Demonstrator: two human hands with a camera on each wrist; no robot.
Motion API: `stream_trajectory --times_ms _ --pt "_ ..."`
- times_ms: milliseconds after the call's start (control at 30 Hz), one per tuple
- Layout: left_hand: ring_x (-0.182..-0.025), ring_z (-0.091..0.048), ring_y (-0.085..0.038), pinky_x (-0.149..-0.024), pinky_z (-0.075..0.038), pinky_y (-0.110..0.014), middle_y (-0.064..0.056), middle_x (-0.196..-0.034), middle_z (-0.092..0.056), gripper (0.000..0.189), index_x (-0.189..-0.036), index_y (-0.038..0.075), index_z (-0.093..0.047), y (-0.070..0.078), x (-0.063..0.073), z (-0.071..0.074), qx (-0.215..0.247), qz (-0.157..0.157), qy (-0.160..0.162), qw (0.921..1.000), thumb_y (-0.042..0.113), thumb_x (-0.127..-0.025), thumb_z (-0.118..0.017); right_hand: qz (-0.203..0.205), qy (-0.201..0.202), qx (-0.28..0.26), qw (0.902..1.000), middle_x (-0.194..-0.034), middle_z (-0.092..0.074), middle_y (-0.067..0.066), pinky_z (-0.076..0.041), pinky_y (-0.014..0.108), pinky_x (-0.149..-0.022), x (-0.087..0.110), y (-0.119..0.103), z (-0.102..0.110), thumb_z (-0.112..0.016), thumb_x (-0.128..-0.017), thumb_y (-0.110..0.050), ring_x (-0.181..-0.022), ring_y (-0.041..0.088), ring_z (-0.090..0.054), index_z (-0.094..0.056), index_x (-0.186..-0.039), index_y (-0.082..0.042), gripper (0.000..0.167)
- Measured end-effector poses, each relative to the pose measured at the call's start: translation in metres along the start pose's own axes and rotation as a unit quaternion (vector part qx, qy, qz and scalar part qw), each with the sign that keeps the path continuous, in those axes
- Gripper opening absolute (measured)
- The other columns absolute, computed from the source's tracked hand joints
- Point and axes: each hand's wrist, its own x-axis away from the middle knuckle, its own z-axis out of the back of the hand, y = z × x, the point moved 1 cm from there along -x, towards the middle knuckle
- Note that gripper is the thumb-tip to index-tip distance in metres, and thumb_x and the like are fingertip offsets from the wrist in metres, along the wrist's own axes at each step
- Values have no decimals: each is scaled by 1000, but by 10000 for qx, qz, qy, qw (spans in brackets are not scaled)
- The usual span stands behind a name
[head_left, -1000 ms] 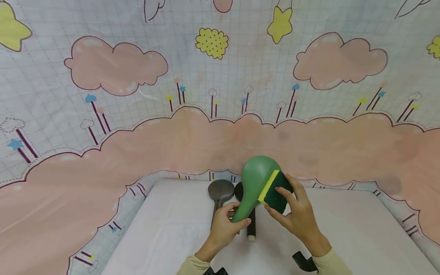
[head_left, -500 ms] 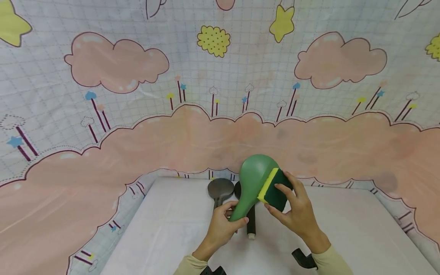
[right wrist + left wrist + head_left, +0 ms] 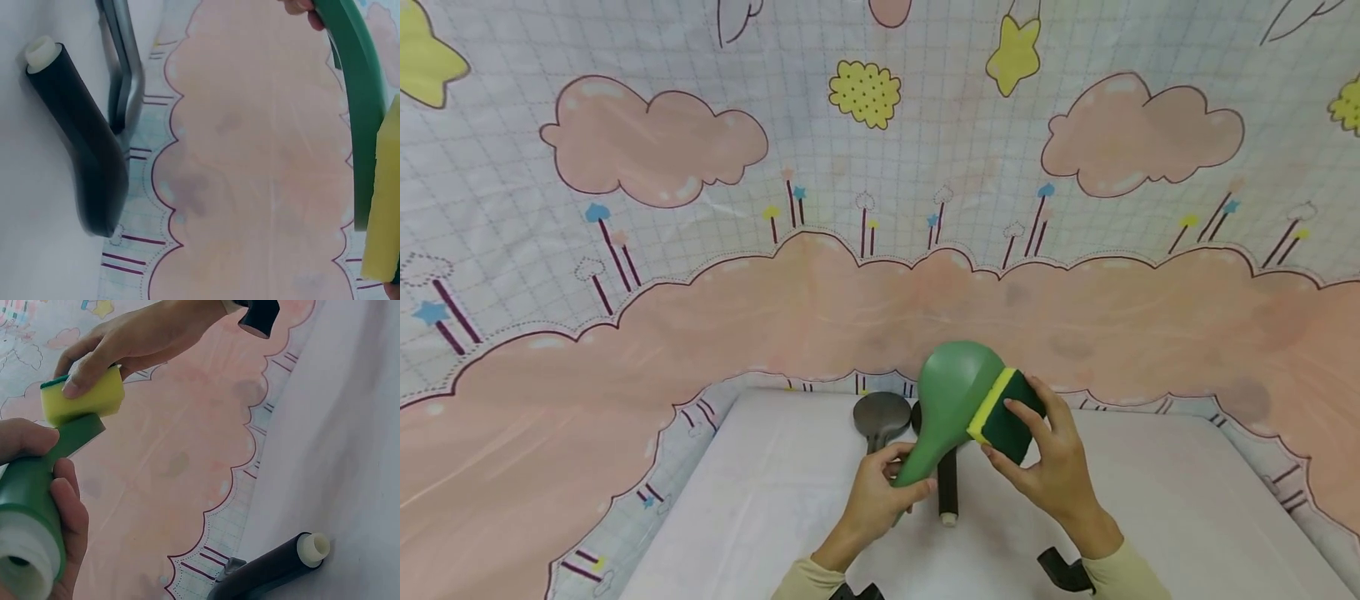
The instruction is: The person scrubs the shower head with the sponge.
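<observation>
A green hand shower head [image 3: 955, 392] is held up over the table, its round end pointing away. My left hand [image 3: 876, 500] grips its handle, and the white hollow end of that handle [image 3: 25, 553] shows in the left wrist view. With thumb and fingers, my right hand [image 3: 1060, 475] pinches a yellow and dark green sponge [image 3: 1009, 417]. Its yellow side [image 3: 384, 212] lies against the shower head's right side. Behind the left hand lie a grey shower head-like piece [image 3: 882, 417] and a black shower head [image 3: 948, 492] with a white end; both are partly hidden.
A white table [image 3: 1180, 492] spreads under the hands. Behind it hangs a patterned cloth [image 3: 820, 317] with clouds and stars, which runs down around the table's edges. Black wrist mounts [image 3: 1064, 571] sit near the sleeves.
The green shower head and left hand have shifted slightly left, with the handle tilting over more. The sponge has moved slightly right over the last half second. Both hands keep their hold.
</observation>
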Motion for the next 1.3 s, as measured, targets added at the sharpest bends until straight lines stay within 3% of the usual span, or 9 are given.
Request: stream_trajectory --times_ms 267,667,767,867,967,1133,1300 --pt "-64 -61 -7 -52 -50 -21 -31 -99 -67 43 -121 -2 -63 1 1 3 -30 -33 38 10000 7 -81 -77 371 -11 4 9993 -141 -49 26 -26 11 -112 1 -10 -4 -59 -87 -63 -127 37 -49 -67 -119 -11 62" --pt "-67 -64 -7 -53 -52 -22 -19 -95 -68 40 -118 0 -64 -4 9 6 -240 -45 12 9997 8 -80 -76 -169 -22 -143 9998 -146 -46 23 -27 6 -106 7 1 2 -58 -87 -65 -127 38 -48 -63 -125 -9 68" --pt "-67 -64 -7 -53 -53 -22 -18 -95 -67 39 -117 -1 -64 -4 10 8 -251 -38 -28 9997 8 -80 -76 -371 -74 -197 9991 -147 -45 22 -29 4 -102 8 3 4 -69 -84 -56 -128 36 -48 -62 -126 -8 64" --pt "-67 -64 -7 -53 -53 -23 -19 -95 -66 39 -117 -2 -63 -4 10 10 -246 -134 -106 9996 7 -81 -75 -764 -179 -377 9962 -151 -42 18 -31 3 -99 9 2 8 -82 -76 -35 -131 32 -47 -61 -128 -8 62" --pt "-68 -64 -7 -54 -54 -24 -21 -95 -64 39 -118 -2 -63 -5 10 12 -266 -245 -136 9993 5 -81 -75 -1114 -328 -575 9916 -153 -40 16 -33 3 -98 9 0 9 -86 -67 -16 -132 30 -46 -59 -130 -8 69" --pt "-67 -63 -7 -53 -53 -24 -22 -95 -63 39 -117 -3 -64 -6 10 13 -292 -358 -152 9988 6 -80 -75 -1338 -335 -649 9883 -153 -39 17 -33 3 -97 11 -4 8 -86 -65 -11 -129 37 -47 -58 -130 -9 71" --pt "-66 -63 -7 -53 -54 -23 -19 -94 -64 38 -116 -2 -64 -5 10 11 -271 -208 -103 9994 6 -80 -75 -1326 -230 -592 9891 -153 -38 17 -32 4 -99 13 -8 6 -87 -65 -12 -131 38 -45 -59 -130 -9 71"
